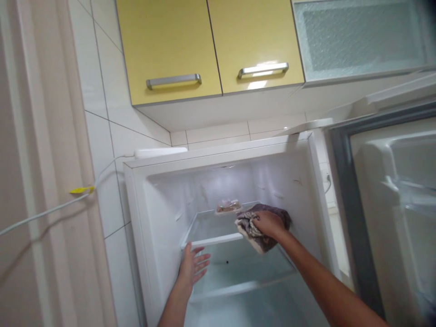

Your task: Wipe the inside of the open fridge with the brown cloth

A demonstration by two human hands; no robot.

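An open refrigerator (225,154) has glass shelves inside. My right hand (269,223) is closed on a bunched brown and white cloth (254,234), over the right part of the upper shelf (214,225). Near that shelf's front left corner is my left hand (195,265), its fingers spread and holding nothing. Toward the back of the upper shelf sits a small package (229,206) with pinkish contents. A small dark spot (227,262) shows below the upper shelf's front edge.
The refrigerator door (361,209) stands open at the right. Yellow cabinets (170,50) hang above. A white cable (44,213) with a yellow tag crosses the left side, near a beige curtain (54,163). A lower shelf (238,289) spans the interior.
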